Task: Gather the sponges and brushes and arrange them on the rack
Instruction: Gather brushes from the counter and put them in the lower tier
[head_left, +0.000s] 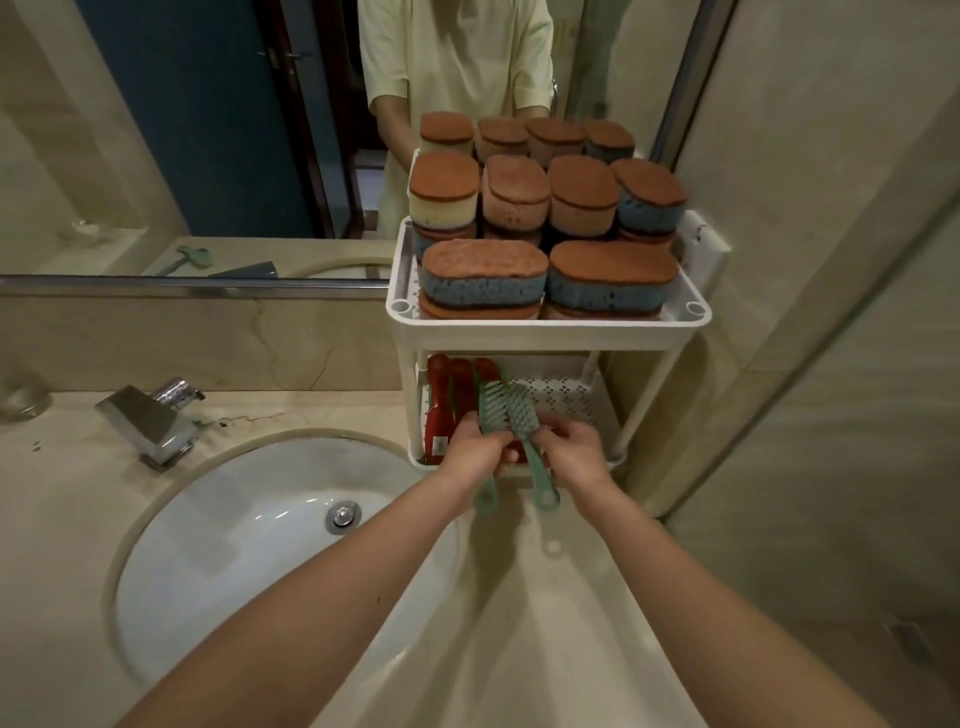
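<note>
Fingers of the left hand curl round the neck of the left green brush. The fingers of the right hand grasp the right green brush just below its head. Both brushes are held at the front edge of the lower shelf of the white rack. Their bristled heads point away from the person into the shelf, and their handles trail back over the table towards the body.

The long axes run front to back and lie nearly parallel, with the two heads close beside each other. Red brushes already lie in the left part of this shelf in the same direction. The bare perforated floor is to the right of them, directly ahead of the green heads.

The sponges are stacked across the top shelf, so the sponge part of the task looks done. The step in hand appears to be sliding the green pair forward beside the red ones. The left hand is nearer the red brushes, so its brush would probably go in first. The right one can then settle in the open space. The sink lies to the left, well apart from the rack.
</note>
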